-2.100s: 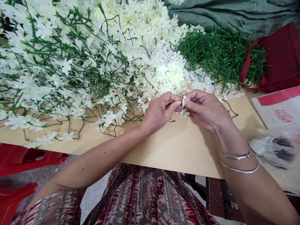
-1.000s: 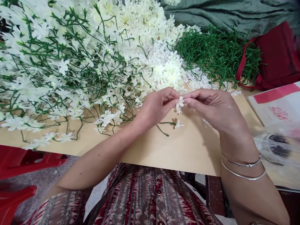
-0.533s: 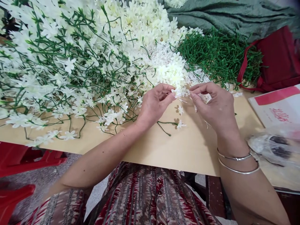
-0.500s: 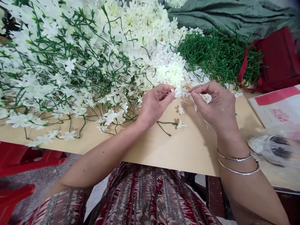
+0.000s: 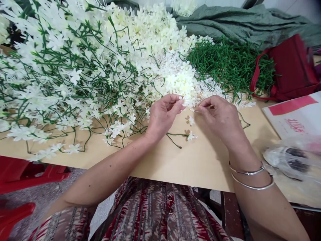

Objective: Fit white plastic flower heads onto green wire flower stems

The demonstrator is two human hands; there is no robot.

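My left hand [image 5: 163, 117] is closed, thumb and forefinger pinching a small white artificial flower [image 5: 181, 99]. Close by on the right, my right hand [image 5: 219, 117] is closed too, its fingertips pressed together on fine white stamen threads [image 5: 192, 109]. Exactly how the threads meet the flower is too small to make out. Just beyond the fingertips lies a heap of pale yellow-white blossoms [image 5: 180, 82]. Below the hands, a loose white blossom [image 5: 191, 120] and a green stem with a flower on its end [image 5: 192, 136] rest on the table.
A large pile of white flowers on green stems [image 5: 75, 77] covers the left. Bare green stems [image 5: 230, 63] are heaped behind my right hand. To the right are a dark red bag [image 5: 293, 67], a white-and-pink packet [image 5: 296, 115] and a clear plastic bag [image 5: 288, 157].
My right hand has come left and slightly down, its fingers tighter together. A green stem now shows beyond it. The left hand keeps its pinch; the whole view has shifted a little.
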